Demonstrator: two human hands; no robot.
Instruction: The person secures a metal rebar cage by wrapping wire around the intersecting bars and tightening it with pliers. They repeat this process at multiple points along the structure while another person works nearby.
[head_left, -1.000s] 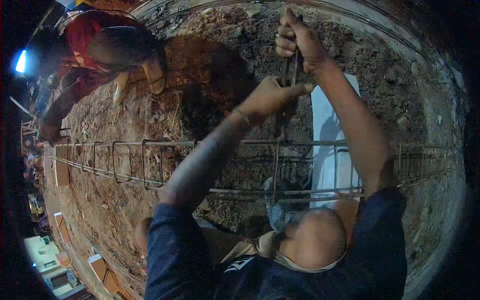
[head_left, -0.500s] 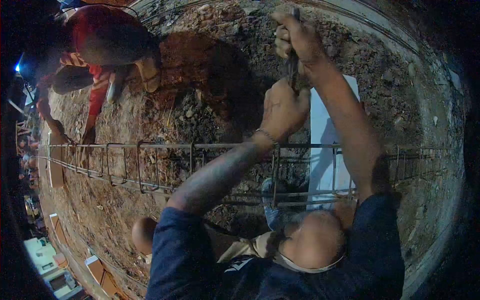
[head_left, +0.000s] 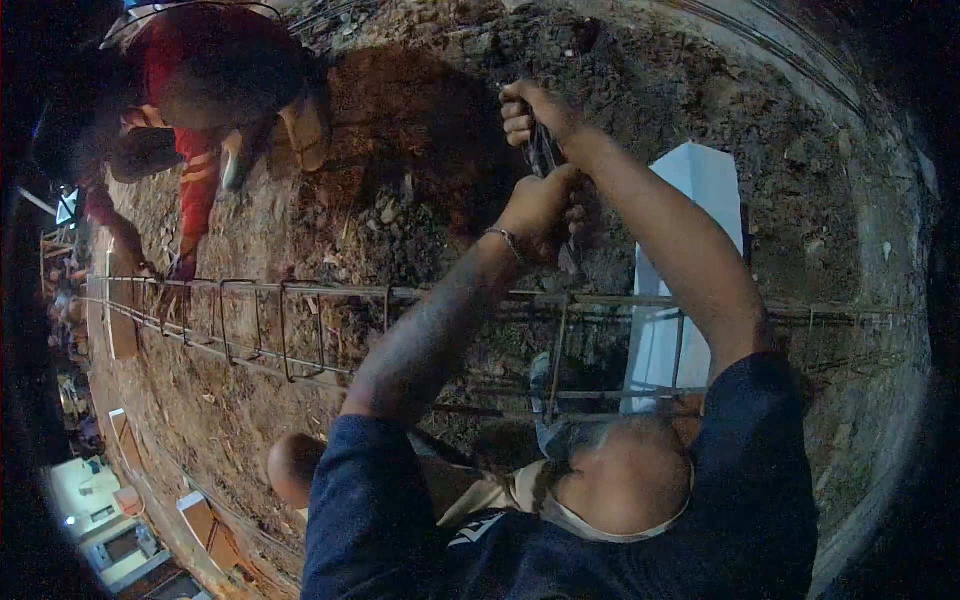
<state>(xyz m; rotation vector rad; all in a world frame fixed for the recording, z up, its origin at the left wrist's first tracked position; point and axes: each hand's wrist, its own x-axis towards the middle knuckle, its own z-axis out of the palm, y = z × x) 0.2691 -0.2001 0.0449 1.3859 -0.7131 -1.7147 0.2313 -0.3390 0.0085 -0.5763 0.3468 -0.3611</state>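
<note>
Both my hands grip a dark, narrow metal tool [head_left: 543, 152], whose exact kind I cannot tell. My right hand [head_left: 538, 112] is closed around its upper part. My left hand [head_left: 540, 212], with a bracelet at the wrist, is wrapped round it lower down. The tool's lower end sticks out below my left hand, close over a rebar cage [head_left: 388, 310] in this view. Long bars joined by rectangular stirrups make up the cage, which stretches across the view beneath my forearms.
A person in red [head_left: 195, 185] bends at the upper left, hands at the cage's left end. A long white block [head_left: 690, 190] lies under the cage beside my right forearm. Brown blocks [head_left: 122, 330] rest along the left. Rough soil and stones [head_left: 390, 215] cover the ground.
My hands and the tool have moved left, with my right hand coming down closer to the cage. The tool's lower end now shows below my left hand.
</note>
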